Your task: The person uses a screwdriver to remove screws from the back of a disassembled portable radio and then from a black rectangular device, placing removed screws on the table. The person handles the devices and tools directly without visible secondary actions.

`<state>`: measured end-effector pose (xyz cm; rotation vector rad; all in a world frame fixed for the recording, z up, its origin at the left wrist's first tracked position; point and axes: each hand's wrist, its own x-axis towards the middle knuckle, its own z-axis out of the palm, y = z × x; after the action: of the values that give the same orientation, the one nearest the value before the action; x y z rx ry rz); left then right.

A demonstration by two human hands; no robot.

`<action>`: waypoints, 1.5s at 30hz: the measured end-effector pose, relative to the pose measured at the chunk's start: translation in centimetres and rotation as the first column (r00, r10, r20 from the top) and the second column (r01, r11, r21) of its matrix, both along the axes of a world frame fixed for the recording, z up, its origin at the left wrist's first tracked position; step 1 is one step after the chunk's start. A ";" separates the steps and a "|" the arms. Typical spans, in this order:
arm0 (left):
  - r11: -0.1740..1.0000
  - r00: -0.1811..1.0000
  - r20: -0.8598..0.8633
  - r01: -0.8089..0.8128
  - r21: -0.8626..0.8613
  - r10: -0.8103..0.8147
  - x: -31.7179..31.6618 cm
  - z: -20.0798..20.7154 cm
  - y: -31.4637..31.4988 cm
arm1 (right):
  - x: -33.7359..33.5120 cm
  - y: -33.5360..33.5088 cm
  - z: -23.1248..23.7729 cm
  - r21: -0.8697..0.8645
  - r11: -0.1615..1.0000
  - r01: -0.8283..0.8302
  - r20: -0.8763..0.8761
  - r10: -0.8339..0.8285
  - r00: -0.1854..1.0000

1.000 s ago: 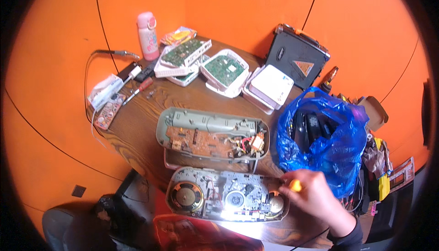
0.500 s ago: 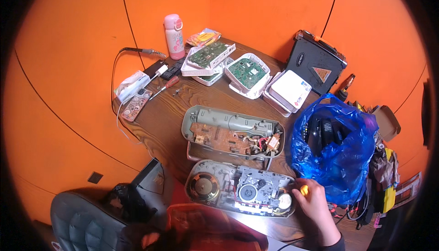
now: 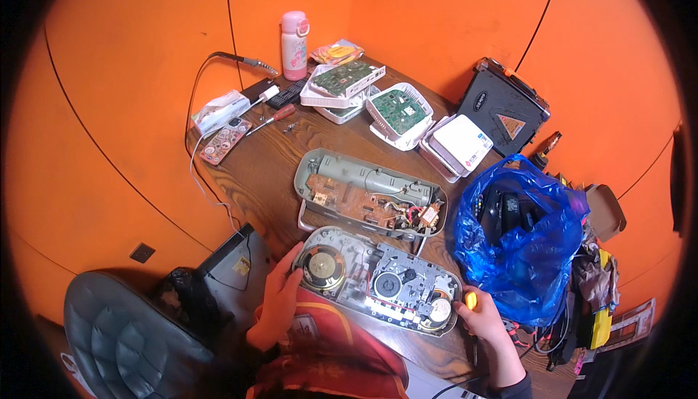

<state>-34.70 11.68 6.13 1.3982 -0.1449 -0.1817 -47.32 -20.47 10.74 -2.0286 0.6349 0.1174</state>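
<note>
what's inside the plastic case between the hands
A round speaker at the left end, a grey mechanism, and a round metal part at the right end. What lies under the mechanism is covered.

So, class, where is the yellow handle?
In the head view, lower right, the yellow handle is in the right hand, beside the right end of the grey speaker panel.

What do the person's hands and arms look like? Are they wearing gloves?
No gloves! Both the left hand and the right hand are bare, with ordinary fingers and thumbs. The right arm has a dark, plain-looking sleeve that stops before the wrist. The left arm's sleeve is too shadowy to make out well.
</note>
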 end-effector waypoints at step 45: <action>0.944 0.996 0.001 -0.086 -0.320 0.091 14.5 2.0 -1.4 | 14.4 -2.8 2.3 0.092 0.978 0.189 0.206 -0.204 0.957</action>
<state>-20.16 10.31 8.14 1.0796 -0.1187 -0.0679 -32.89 -23.30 13.00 -1.8662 0.6809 -0.1924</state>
